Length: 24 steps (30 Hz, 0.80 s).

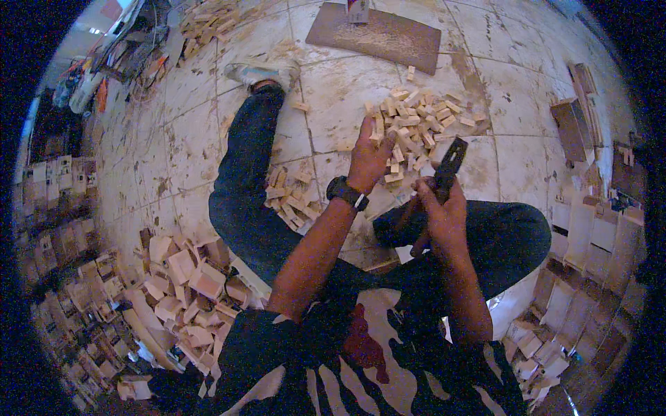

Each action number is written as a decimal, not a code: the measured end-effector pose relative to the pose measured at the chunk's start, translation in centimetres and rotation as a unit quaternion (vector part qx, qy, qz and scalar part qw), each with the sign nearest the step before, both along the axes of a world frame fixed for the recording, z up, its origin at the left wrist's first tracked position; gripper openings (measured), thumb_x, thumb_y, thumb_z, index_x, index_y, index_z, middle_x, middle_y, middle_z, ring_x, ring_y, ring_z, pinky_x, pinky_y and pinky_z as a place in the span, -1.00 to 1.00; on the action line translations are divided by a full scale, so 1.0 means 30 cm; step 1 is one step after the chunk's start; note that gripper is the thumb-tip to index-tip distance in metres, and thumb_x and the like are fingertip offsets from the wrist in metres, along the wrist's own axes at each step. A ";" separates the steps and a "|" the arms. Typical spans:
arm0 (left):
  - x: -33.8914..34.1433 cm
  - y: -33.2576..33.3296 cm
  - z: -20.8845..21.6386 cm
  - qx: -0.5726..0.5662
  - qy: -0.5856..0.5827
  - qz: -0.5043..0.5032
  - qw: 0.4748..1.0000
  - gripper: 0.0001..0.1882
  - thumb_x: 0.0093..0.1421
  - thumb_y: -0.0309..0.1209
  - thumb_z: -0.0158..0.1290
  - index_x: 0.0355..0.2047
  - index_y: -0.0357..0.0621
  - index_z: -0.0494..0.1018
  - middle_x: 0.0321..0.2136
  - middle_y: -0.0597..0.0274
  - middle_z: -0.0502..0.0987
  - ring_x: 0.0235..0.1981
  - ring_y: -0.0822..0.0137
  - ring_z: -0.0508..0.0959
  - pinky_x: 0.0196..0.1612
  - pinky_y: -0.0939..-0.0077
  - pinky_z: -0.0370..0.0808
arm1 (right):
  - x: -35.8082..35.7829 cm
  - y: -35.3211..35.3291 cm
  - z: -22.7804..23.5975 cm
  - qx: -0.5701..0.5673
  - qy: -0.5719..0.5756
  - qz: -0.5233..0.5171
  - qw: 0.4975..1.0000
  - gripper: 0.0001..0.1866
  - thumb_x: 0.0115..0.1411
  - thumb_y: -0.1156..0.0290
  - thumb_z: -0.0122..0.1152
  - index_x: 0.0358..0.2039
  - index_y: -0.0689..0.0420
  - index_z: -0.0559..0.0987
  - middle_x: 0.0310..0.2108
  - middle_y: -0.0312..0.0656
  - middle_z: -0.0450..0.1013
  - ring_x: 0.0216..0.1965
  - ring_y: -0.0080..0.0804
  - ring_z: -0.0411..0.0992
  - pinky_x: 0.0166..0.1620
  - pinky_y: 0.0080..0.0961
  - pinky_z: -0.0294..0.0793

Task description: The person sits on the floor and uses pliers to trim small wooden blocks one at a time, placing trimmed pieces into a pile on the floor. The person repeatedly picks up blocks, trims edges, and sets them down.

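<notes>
From the head camera, the person sits on a tiled floor [180, 139] with legs stretched out in dark trousers. The left hand [368, 156] is raised over a pile of small wooden blocks [416, 121] that lies on the floor just ahead of the knees; its fingers [371, 132] are clamped on a few small wooden pieces [378, 128] held upright at the fingertips. A black watch [347, 192] sits on that wrist. The right hand [444, 208] is closed around the wooden handle of a hammer [447, 163], whose dark head points up and away, just beside the near edge of the pile. A second, smaller heap of blocks [288, 197] lies on the floor between the legs, near the left knee. Toward the far edge of the floor lies a flat brown board [374, 35]. Along the left edge of the floor, small wooden boxes [187, 277] are heaped, and more stand stacked at the right edge.
</notes>
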State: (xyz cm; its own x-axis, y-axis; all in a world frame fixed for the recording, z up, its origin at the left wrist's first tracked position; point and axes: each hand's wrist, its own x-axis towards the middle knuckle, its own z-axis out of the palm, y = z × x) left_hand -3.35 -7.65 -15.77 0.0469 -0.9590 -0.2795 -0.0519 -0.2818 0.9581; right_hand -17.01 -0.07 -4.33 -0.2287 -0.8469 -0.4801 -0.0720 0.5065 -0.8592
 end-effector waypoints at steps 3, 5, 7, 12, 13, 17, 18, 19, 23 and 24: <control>0.120 -0.008 -0.168 0.007 -0.201 -0.092 0.975 -0.54 0.10 -0.25 0.10 -0.04 -0.22 0.35 -0.28 -0.02 0.53 -0.26 0.11 0.53 -0.16 0.22 0.45 | -0.001 -0.011 -0.006 -0.020 0.009 0.005 1.000 -0.54 0.16 0.44 0.13 0.07 0.18 0.28 -0.28 -0.18 0.41 -0.31 -0.43 0.42 -0.23 -0.48 0.44; 0.278 0.017 -0.288 0.026 -0.373 -0.179 0.910 -0.58 0.06 -0.32 0.08 -0.07 -0.20 0.39 -0.32 -0.04 0.54 -0.25 -0.02 0.53 -0.14 0.13 0.45 | 0.007 -0.006 -0.016 -0.034 0.012 0.019 0.999 -0.54 0.16 0.43 0.14 0.07 0.18 0.28 -0.27 -0.18 0.41 -0.30 -0.43 0.42 -0.21 -0.47 0.44; 0.443 0.028 -0.377 0.092 -0.497 -0.216 0.835 -0.62 0.03 -0.39 0.04 -0.10 -0.16 0.41 -0.35 -0.04 0.54 -0.24 -0.08 0.53 -0.11 0.08 0.44 | 0.014 0.003 -0.022 -0.027 -0.006 0.045 0.999 -0.54 0.16 0.42 0.14 0.07 0.19 0.28 -0.27 -0.18 0.41 -0.29 -0.43 0.42 -0.19 -0.47 0.43; 0.634 0.112 -0.479 0.063 -0.555 -0.221 0.799 -0.66 -0.01 -0.44 0.05 -0.15 -0.12 0.42 -0.36 -0.05 0.53 -0.25 -0.05 0.53 -0.04 0.09 0.40 | 0.031 -0.003 -0.031 0.009 0.023 0.109 0.994 -0.51 0.16 0.38 0.15 0.08 0.18 0.29 -0.28 -0.21 0.41 -0.29 -0.46 0.41 -0.18 -0.47 0.42; 0.637 0.108 -0.506 0.055 -0.564 -0.225 0.793 -0.66 -0.01 -0.43 0.07 -0.16 -0.13 0.42 -0.37 -0.04 0.53 -0.26 -0.03 0.53 -0.06 0.10 0.42 | 0.031 -0.003 -0.030 0.008 0.034 0.113 0.993 -0.52 0.15 0.37 0.16 0.07 0.18 0.29 -0.29 -0.22 0.41 -0.30 -0.46 0.41 -0.18 -0.47 0.42; 0.631 0.068 -0.617 0.069 -0.575 -0.191 0.793 -0.65 -0.02 -0.38 0.13 -0.18 -0.18 0.41 -0.41 0.02 0.54 -0.29 0.03 0.55 -0.14 0.18 0.46 | 0.024 -0.002 -0.028 0.050 0.020 0.122 0.991 -0.55 0.12 0.36 0.18 0.01 0.19 0.34 -0.33 -0.22 0.42 -0.31 -0.45 0.41 -0.20 -0.48 0.42; 0.623 0.060 -0.622 0.077 -0.565 -0.157 0.806 -0.64 -0.02 -0.36 0.15 -0.19 -0.19 0.41 -0.42 0.03 0.55 -0.30 0.05 0.56 -0.17 0.20 0.47 | 0.023 -0.002 -0.026 0.091 0.004 0.131 0.987 -0.56 0.11 0.37 0.18 -0.01 0.20 0.35 -0.32 -0.21 0.42 -0.31 -0.45 0.41 -0.20 -0.47 0.42; 0.614 0.049 -0.610 0.082 -0.546 -0.123 0.824 -0.63 -0.02 -0.35 0.16 -0.20 -0.20 0.41 -0.43 0.04 0.55 -0.31 0.07 0.56 -0.19 0.21 0.48 | 0.022 -0.003 -0.022 0.135 -0.006 0.140 0.981 -0.56 0.10 0.39 0.19 -0.01 0.20 0.35 -0.31 -0.20 0.43 -0.31 -0.45 0.41 -0.21 -0.47 0.42; 0.507 -0.015 -0.381 0.113 -0.251 0.027 0.961 -0.64 0.01 -0.28 0.19 -0.25 -0.26 0.45 -0.55 0.13 0.57 -0.49 0.24 0.58 -0.34 0.39 0.51 | 0.024 0.002 0.003 0.153 -0.152 0.182 0.959 -0.52 0.04 0.47 0.19 0.00 0.20 0.33 -0.25 -0.17 0.45 -0.32 -0.44 0.41 -0.24 -0.44 0.43; 0.470 -0.028 -0.292 0.079 -0.262 0.031 0.961 -0.64 0.01 -0.28 0.20 -0.26 -0.26 0.46 -0.57 0.13 0.57 -0.52 0.28 0.57 -0.36 0.43 0.50 | 0.029 0.009 0.009 0.152 -0.174 0.187 0.955 -0.50 0.03 0.49 0.19 0.02 0.18 0.31 -0.24 -0.16 0.46 -0.33 -0.43 0.41 -0.25 -0.44 0.43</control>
